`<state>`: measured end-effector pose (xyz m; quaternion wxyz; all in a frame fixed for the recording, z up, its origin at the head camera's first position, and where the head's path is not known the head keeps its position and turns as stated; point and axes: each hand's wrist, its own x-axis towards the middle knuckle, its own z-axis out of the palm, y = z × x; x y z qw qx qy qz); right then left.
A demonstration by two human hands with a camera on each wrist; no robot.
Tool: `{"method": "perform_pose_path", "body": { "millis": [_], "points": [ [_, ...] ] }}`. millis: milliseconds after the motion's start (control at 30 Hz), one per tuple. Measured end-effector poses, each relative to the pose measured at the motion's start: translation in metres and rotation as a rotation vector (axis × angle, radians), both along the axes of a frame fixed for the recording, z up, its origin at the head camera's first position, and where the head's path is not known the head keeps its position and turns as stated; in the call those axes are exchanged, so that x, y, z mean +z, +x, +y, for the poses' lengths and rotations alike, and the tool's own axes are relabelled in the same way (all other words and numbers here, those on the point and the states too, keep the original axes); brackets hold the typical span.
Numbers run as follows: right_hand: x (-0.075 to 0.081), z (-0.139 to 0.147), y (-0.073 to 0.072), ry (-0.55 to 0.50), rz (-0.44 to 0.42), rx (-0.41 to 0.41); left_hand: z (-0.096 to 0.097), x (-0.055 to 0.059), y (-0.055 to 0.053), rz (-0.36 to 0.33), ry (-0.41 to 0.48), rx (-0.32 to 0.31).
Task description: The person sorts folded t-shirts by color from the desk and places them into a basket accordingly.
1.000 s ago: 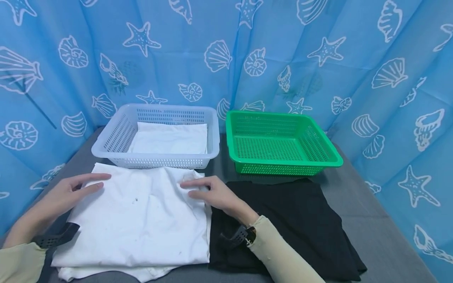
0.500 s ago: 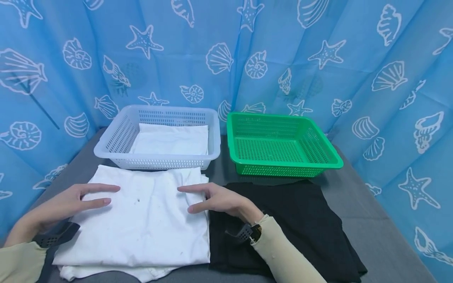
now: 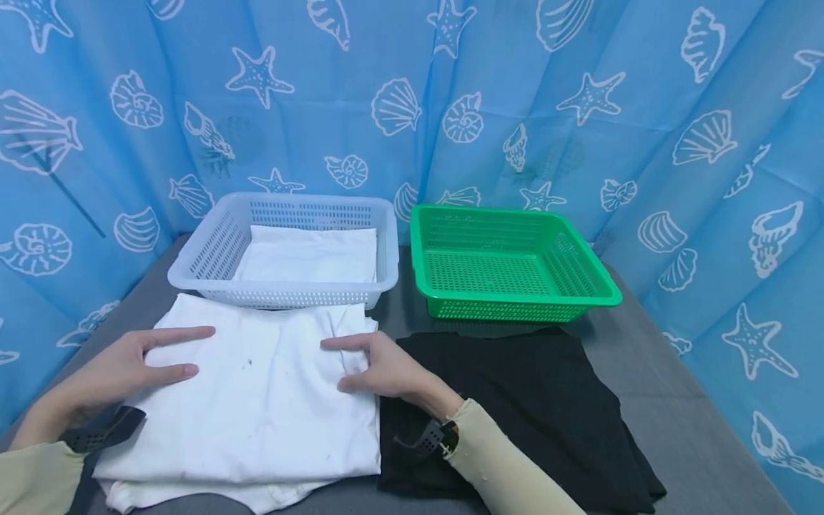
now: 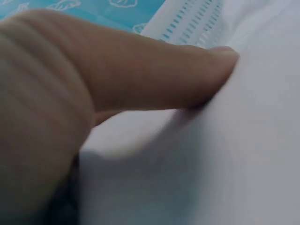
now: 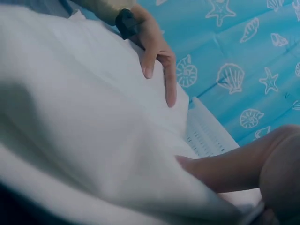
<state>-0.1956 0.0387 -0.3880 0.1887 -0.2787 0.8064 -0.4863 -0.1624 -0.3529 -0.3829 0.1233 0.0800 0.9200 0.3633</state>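
Note:
A folded white garment [image 3: 257, 415], seemingly a shirt, lies at the left front in the head view, with small dark spots and a lower layer showing along its front edge. My left hand [image 3: 129, 365] rests on its upper left side, thumb and index finger straight and spread apart. On the upper right side, my right hand [image 3: 386, 368] touches the cloth, also with thumb and index finger extended. The other fingers of both hands are mostly hidden. In the right wrist view, the right thumb [image 5: 225, 168] lies against the white cloth.
Behind the garment stands a white basket [image 3: 193, 272] holding a folded white cloth [image 3: 309, 254]. A green basket [image 3: 515, 304] sits to its right. Black folded cloth [image 3: 515, 415] lies at the right on the grey table [image 3: 702, 443]. A blue shell-patterned curtain [image 3: 502, 57] hangs behind.
My left hand has shifted inward and slightly toward me. The right hand has moved slightly. The garment's upper right part looks flatter and less creased than before.

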Motion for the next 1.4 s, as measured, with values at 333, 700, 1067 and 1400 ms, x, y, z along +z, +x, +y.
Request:
{"method": "perform_pose_path", "body": {
  "millis": [333,700,1067,1400],
  "points": [
    [0.007,0.008,-0.004,-0.149,0.001,-0.057,0.001,0.008,0.0,0.101,0.101,0.075],
    [-0.003,0.003,-0.007,-0.138,-0.071,-0.112,0.002,-0.004,-0.005,-0.056,0.01,0.02],
    [0.007,0.001,0.004,-0.061,0.038,-0.102,0.013,0.01,0.005,-0.044,0.01,0.05],
    [0.048,0.022,0.011,-0.111,0.132,-0.061,0.024,0.043,0.021,0.11,0.112,0.071]
  ]
}}
